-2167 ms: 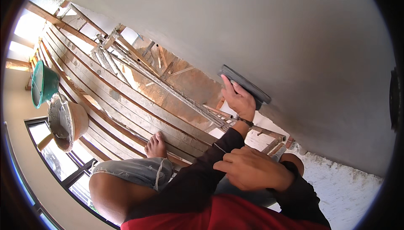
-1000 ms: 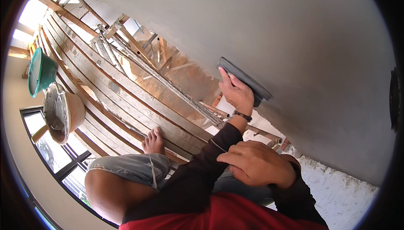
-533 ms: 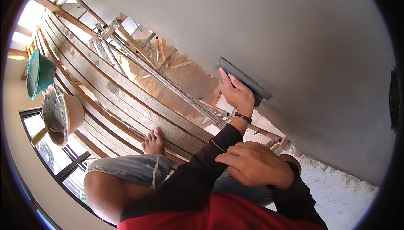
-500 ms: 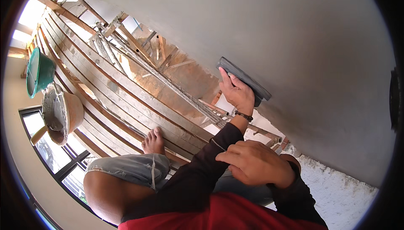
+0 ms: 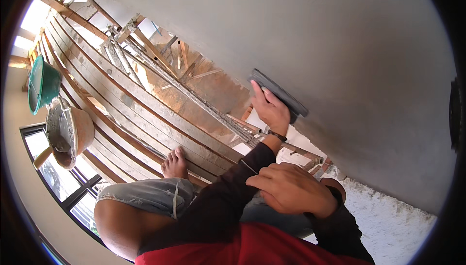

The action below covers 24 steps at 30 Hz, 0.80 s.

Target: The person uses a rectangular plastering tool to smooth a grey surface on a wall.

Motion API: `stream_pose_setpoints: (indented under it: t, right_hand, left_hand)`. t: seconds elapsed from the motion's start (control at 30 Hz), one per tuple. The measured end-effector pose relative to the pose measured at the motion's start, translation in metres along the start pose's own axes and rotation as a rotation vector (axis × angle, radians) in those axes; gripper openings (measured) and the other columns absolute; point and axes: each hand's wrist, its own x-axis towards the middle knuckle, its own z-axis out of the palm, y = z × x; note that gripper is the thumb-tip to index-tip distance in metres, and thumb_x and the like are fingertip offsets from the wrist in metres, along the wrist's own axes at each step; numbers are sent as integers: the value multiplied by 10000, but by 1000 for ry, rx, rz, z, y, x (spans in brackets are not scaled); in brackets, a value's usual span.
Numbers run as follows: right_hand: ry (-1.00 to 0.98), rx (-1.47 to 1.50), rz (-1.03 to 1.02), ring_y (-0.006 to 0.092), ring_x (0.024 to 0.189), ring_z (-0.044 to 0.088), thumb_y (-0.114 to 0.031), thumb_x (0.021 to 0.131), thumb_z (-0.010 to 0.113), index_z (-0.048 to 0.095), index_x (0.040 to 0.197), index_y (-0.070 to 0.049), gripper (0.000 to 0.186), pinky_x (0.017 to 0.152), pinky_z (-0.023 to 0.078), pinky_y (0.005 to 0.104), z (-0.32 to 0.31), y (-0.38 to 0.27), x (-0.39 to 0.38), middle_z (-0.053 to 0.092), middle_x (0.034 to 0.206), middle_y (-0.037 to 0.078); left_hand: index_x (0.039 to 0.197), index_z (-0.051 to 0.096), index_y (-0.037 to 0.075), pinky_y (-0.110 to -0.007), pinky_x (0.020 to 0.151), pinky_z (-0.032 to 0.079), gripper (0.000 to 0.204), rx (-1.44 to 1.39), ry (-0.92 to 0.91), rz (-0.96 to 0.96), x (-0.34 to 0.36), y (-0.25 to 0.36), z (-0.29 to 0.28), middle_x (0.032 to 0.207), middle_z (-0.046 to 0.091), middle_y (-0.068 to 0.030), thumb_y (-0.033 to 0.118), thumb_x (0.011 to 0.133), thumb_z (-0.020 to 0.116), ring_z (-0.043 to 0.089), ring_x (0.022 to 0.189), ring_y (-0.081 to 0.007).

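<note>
On our left, a green tub (image 5: 42,83) and a mortar pan (image 5: 70,131) sit by the plank scaffold (image 5: 145,114). Our left hand (image 5: 272,112) grasps the dark float (image 5: 279,95), held flat on the grey wall (image 5: 340,47). Its long axis slants from upper left to lower right. We judge that smoothing is under way, and the next move calls for an even sweep. Our right hand (image 5: 291,194) rests released on the sleeve.

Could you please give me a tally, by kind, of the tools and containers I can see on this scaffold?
Plastering float, pressed flat to the wall by one hand: 1
Green bucket: 1
Orange pan caked with grey mortar: 1
Total: 3
</note>
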Motion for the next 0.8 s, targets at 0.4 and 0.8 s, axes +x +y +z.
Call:
stream_pose_setpoints:
  t: [0.4,0.8]
  right_hand:
    - [84,87,25,356,881,655,-55,836,622,657,1019,-79,188,796,517,474,3,13,-29,657,902,124]
    - [2,46,69,366,902,646,-78,846,632,656,1057,-77,213,812,513,481,-12,11,0,650,878,140]
  left_hand:
    - [1451,544,27,-469,967,503,466,-21,138,-40,235,-51,-24,1250,675,-271,230,1039,468,665,1108,-427]
    - [1466,554,91,-483,901,501,454,29,220,-85,266,-15,-38,1146,697,-251,223,1034,508,669,1028,-409]
